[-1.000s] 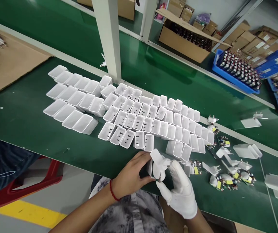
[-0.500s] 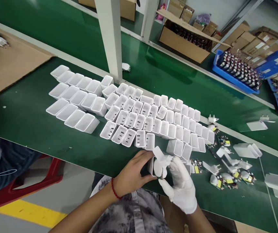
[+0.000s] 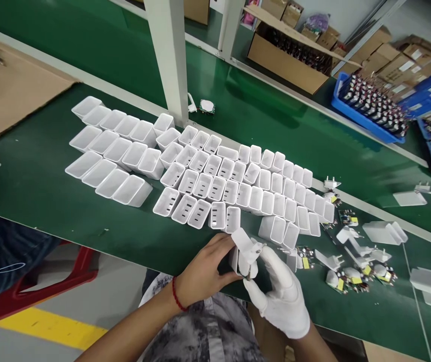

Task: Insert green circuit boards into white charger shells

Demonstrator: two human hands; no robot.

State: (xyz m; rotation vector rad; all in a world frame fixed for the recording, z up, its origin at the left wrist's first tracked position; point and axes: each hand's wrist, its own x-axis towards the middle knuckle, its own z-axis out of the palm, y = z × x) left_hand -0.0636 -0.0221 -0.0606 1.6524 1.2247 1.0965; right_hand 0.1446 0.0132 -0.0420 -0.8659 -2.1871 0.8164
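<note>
My bare left hand (image 3: 208, 265), a red cord at its wrist, grips a white plastic charger housing (image 3: 234, 259) near the table's front edge. Across from it, my white-gloved right hand (image 3: 281, 291) pinches a white plug cover (image 3: 246, 245) with its fingertips, tilted over the housing's mouth. A white rounded part and a bit of circuit board show between the two hands, partly inside the housing; the fingers hide the rest. Just beyond my hands stand rows of open white housings (image 3: 215, 188), several with dark slots inside.
Circuit boards with yellow labels (image 3: 355, 279) and loose plug covers (image 3: 328, 260) lie on the right of the green table (image 3: 125, 226). A post (image 3: 168, 60) rises behind the rows. Cardboard (image 3: 19, 85) covers the far left. A blue tray (image 3: 369, 108) of parts sits on the back shelf.
The plug cover and the board have come lower and nearer the housing, and the cover has tilted. My right hand has shifted slightly down. The camera view has moved a little.
</note>
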